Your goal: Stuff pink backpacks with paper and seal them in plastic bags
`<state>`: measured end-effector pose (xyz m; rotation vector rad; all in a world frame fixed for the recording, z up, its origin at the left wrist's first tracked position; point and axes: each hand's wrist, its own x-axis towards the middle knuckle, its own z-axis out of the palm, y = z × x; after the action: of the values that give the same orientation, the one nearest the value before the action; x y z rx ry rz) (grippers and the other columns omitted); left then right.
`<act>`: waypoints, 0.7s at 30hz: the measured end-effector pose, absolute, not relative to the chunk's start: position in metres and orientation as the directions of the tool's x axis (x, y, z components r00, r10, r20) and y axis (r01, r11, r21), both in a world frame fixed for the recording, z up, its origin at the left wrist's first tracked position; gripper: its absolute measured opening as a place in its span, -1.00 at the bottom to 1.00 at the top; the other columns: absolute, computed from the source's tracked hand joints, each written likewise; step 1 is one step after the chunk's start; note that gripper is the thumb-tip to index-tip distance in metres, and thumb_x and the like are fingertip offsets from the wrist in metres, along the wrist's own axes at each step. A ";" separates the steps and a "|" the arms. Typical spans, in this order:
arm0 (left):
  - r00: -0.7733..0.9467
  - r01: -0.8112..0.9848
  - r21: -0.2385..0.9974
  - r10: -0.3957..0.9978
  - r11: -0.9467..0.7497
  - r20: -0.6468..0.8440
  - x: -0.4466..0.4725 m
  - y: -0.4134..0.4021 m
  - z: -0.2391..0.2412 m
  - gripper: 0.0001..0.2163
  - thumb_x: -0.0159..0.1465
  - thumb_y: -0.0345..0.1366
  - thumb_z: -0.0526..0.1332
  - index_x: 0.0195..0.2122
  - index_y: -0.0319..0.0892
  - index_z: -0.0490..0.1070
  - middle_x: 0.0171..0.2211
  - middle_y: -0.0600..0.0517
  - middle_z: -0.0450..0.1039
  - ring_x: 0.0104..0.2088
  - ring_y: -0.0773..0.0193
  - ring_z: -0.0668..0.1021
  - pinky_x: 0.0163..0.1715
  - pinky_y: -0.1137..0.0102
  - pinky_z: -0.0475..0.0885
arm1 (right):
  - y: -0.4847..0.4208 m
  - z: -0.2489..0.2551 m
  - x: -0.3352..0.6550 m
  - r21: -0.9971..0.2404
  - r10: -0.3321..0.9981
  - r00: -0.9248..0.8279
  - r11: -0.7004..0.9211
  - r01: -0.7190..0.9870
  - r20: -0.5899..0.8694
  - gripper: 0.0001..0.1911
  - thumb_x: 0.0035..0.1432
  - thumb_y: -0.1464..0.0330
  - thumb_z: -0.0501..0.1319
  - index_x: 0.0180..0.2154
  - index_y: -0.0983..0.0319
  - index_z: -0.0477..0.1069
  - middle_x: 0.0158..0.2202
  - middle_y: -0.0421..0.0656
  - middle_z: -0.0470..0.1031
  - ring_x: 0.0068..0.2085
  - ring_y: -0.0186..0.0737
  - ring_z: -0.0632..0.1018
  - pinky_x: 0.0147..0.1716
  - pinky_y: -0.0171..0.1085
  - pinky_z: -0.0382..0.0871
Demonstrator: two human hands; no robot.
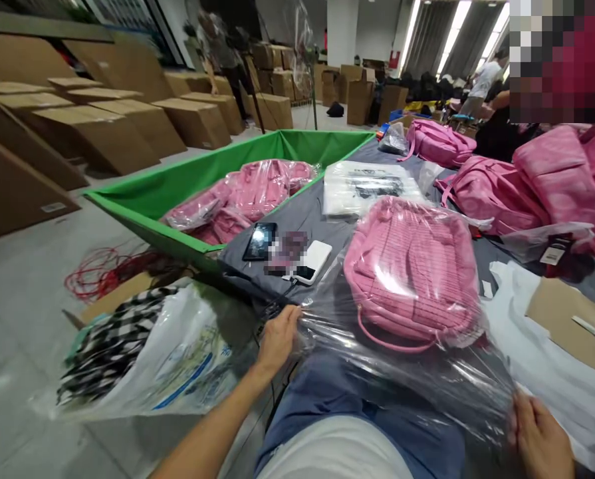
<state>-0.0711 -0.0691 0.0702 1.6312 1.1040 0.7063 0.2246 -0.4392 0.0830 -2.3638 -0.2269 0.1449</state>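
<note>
A pink backpack (411, 266) lies on the grey-covered table inside a clear plastic bag (377, 362). The bag's open end stretches toward me, past the backpack's thin pink loop handle. With closed fingers, my left hand (278, 338) grips the near left corner of the plastic. My right hand (539, 429) pinches the near right corner, lower in the view, and the film is pulled taut between the two hands. Beyond the backpack is a stack of flat printed plastic bags (367, 186). A phone (260, 241) and a white power bank (314, 261) lie left of it.
Bagged pink backpacks fill part of a green fabric bin (177, 189) at left. More pink backpacks (496, 193) are heaped at right, near white plastic with cardboard (569, 319). A sack of checked cloth (122, 342) sits on the floor. Cartons (102, 120) and people stand farther back.
</note>
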 end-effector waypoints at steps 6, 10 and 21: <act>0.568 0.124 0.990 0.814 0.066 -0.125 -0.090 -0.046 0.055 -0.41 0.32 0.18 0.15 0.19 -0.17 0.30 -0.58 0.17 0.42 -0.66 0.31 0.43 -0.58 0.43 0.36 | -0.464 0.060 0.230 -0.861 0.162 0.980 -0.475 0.184 0.119 -0.27 0.09 -0.19 0.23 0.05 0.24 0.47 -0.34 -0.08 0.58 -0.44 -0.08 0.53 -0.53 -0.18 0.39; 0.575 0.249 0.604 0.617 -0.757 0.538 -0.118 -0.040 0.033 -0.62 0.32 -0.18 0.34 0.14 -0.02 0.42 -0.02 -0.08 0.58 -0.07 0.12 0.64 0.00 0.21 0.49 | -0.485 0.050 0.208 -0.373 0.362 0.688 -0.636 0.675 0.628 -0.50 0.14 0.09 0.40 0.06 0.16 0.49 -0.03 -0.01 0.59 -0.15 0.02 0.62 -0.17 -0.06 0.52; 0.863 0.062 0.613 0.351 -0.788 0.364 -0.127 -0.019 0.054 -0.61 0.50 -0.08 -0.01 0.20 -0.03 0.47 -0.03 -0.01 0.66 0.05 0.18 0.60 0.20 0.24 0.40 | -0.486 0.080 0.211 -0.504 0.706 0.551 -0.311 0.806 0.445 -0.46 0.26 0.05 0.31 0.18 0.15 0.44 0.12 -0.03 0.56 0.08 0.05 0.60 0.03 -0.08 0.56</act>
<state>-0.1268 -0.0185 0.0545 2.4234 0.2980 0.6253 0.2109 -0.4864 0.0799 -2.0854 -1.2123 -0.1816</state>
